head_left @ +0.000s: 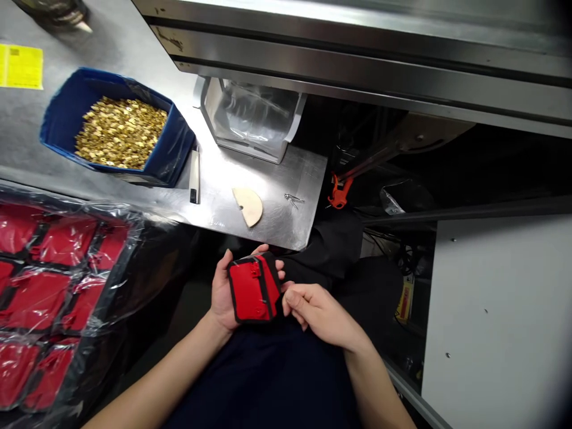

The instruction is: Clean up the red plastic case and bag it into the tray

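My left hand cradles a small red fabric pouch with black edging, held over my lap just below the metal table's edge. My right hand rests against the pouch's right side, its fingertips pinched together at the black edge. Whether the right hand's fingers grip the edge or something tiny there is too small to tell.
A blue bin of small brass parts stands on the metal table. Nearby lie a knife-like tool, a beige half-disc, small screws and a clear plastic container. Bagged red pouches pile at left. A white cabinet stands right.
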Available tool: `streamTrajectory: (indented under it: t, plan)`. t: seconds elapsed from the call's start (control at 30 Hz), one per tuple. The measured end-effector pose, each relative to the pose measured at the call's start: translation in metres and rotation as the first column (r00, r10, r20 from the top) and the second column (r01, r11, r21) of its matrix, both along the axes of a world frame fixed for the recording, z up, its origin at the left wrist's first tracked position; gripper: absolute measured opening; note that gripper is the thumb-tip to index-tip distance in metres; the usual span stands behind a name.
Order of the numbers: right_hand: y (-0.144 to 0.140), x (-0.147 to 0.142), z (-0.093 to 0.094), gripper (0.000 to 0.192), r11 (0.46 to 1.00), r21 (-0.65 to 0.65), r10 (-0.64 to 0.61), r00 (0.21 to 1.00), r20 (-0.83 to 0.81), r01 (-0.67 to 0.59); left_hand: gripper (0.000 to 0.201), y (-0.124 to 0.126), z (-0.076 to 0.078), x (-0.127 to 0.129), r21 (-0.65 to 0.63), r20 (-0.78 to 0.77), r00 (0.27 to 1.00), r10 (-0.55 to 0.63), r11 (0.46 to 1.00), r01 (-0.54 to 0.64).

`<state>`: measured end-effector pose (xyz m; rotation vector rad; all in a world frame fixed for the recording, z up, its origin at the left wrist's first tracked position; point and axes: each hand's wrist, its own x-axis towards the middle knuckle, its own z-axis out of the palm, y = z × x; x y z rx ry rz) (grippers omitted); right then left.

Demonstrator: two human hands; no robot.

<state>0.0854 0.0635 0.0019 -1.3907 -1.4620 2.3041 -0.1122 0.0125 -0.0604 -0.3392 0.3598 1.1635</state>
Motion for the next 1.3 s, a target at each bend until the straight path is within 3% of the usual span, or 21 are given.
streamTrajectory:
  t: [0.03,0.07,0.13,0.2,0.27,0.3,0.37,0.43,0.53,0.63,0.73,0.8,0.87,0.93,1.0,1.17,1.23,1.3]
  plan:
    - [0.012,-0.003,0.003,0.043,0.983,0.157,0.072,0.988,0.137,-0.093,0.057,-0.005,0.0,-0.007,-0.045,-0.036,0.999,0.01,0.999,-0.012]
    - [0.024,-0.01,0.006,0.04,0.936,0.319,0.066,0.964,0.258,-0.149,0.057,-0.01,0.0,-0.012,-0.078,-0.07,0.997,0.012,0.997,-0.018]
    - [0.049,-0.034,0.005,0.031,0.783,0.583,-0.039,0.92,0.391,-0.215,0.063,-0.02,0.001,-0.018,-0.103,-0.123,0.992,0.001,0.995,-0.013]
    - [0.071,-0.071,-0.006,0.021,0.614,0.735,-0.122,0.885,0.449,-0.288,0.073,-0.029,0.003,-0.018,-0.095,-0.169,0.985,-0.029,0.995,0.013]
    - [0.09,-0.111,-0.023,0.035,0.518,0.766,-0.172,0.83,0.53,-0.381,0.075,-0.034,0.006,-0.014,-0.092,-0.217,0.973,-0.084,0.994,0.065]
    - [0.098,-0.128,-0.031,0.046,0.511,0.754,-0.181,0.806,0.563,-0.412,0.073,-0.035,0.007,-0.011,-0.096,-0.244,0.963,-0.112,0.991,0.091]
    - [0.11,-0.152,-0.045,0.056,0.556,0.722,-0.162,0.798,0.581,-0.413,0.064,-0.033,0.011,-0.007,-0.115,-0.298,0.942,-0.155,0.985,0.126]
    - [0.114,-0.154,-0.05,0.046,0.613,0.691,-0.12,0.819,0.56,-0.383,0.057,-0.03,0.017,-0.003,-0.146,-0.34,0.922,-0.185,0.979,0.142]
    - [0.106,-0.117,-0.041,0.025,0.655,0.692,-0.097,0.874,0.477,-0.304,0.056,-0.022,0.026,0.002,-0.19,-0.37,0.903,-0.218,0.969,0.156]
    - [0.082,-0.046,-0.017,0.024,0.729,0.683,-0.161,0.957,0.243,-0.05,0.063,-0.016,0.035,0.014,-0.213,-0.29,0.914,-0.284,0.95,0.228]
    - [0.044,0.028,0.015,0.027,0.765,0.626,-0.301,0.944,0.137,0.153,0.069,-0.012,0.041,0.034,-0.208,-0.162,0.903,-0.397,0.909,0.362]
    - [0.014,0.064,0.035,0.024,0.787,0.607,-0.273,0.944,0.187,0.108,0.066,-0.011,0.042,0.048,-0.22,-0.143,0.87,-0.473,0.872,0.438]
    - [-0.015,0.086,0.049,0.024,0.801,0.593,-0.107,0.956,0.272,-0.079,0.059,-0.01,0.042,0.06,-0.266,-0.209,0.82,-0.532,0.838,0.476]
    - [-0.038,0.097,0.056,0.026,0.749,0.598,0.062,0.929,0.366,-0.286,0.055,-0.008,0.042,0.068,-0.307,-0.308,0.76,-0.572,0.816,0.49]
    - [-0.054,0.1,0.058,0.021,0.657,0.615,0.158,0.877,0.453,-0.436,0.055,-0.006,0.042,0.073,-0.327,-0.365,0.711,-0.601,0.798,0.507]
    - [-0.071,0.093,0.051,0.021,0.376,0.699,0.198,0.79,0.581,-0.609,0.058,-0.003,0.045,0.079,-0.364,-0.424,0.629,-0.652,0.759,0.54]
    - [-0.071,0.088,0.048,0.022,0.32,0.72,0.19,0.786,0.588,-0.616,0.057,-0.002,0.046,0.081,-0.382,-0.454,0.587,-0.67,0.742,0.551]
    - [-0.069,0.084,0.046,0.022,0.318,0.717,0.191,0.783,0.592,-0.62,0.057,-0.002,0.046,0.081,-0.4,-0.458,0.56,-0.69,0.723,0.563]
